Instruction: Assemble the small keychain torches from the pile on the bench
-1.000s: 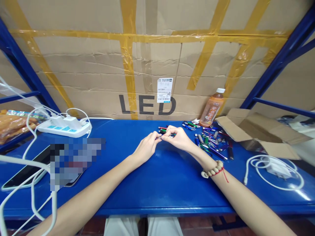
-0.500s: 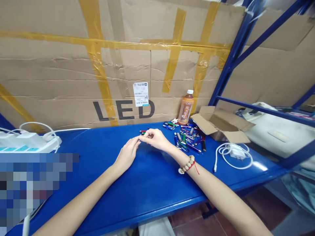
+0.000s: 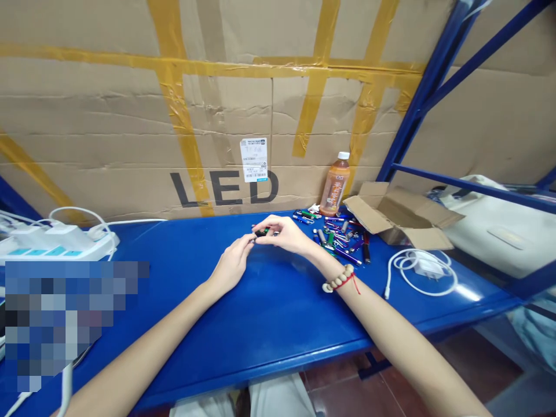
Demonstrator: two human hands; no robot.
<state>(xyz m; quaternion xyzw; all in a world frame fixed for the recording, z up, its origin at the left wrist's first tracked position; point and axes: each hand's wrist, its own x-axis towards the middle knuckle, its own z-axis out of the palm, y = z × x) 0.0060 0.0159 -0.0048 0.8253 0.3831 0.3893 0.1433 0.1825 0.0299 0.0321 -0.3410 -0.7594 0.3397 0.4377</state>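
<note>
My left hand (image 3: pixel 230 263) and my right hand (image 3: pixel 286 233) meet over the middle of the blue table. Between their fingertips is a small dark tube (image 3: pixel 262 233), partly hidden by the fingers. My left thumb and fingers pinch its silvery end, while my right fingers and thumb curl round the other side. Bits of red and green show behind the right fingers; I cannot tell whether they are held or lie on the table. To the right of my right hand lies a pile of small metallic tubes with clips (image 3: pixel 347 237), in blue, green, silver and dark red.
A juice bottle (image 3: pixel 335 186) and an open cardboard box (image 3: pixel 397 236) stand behind the pile. A white charger cable (image 3: pixel 393 269) lies coiled at the right, near a pale bag (image 3: pixel 499 231). At the left is a white power strip (image 3: pixel 98 246). A large carton (image 3: pixel 130 145) backs the table.
The view has shifted slightly. My right fingers have opened a little round the dark tube, so more of it shows. Both hands stay together.
</note>
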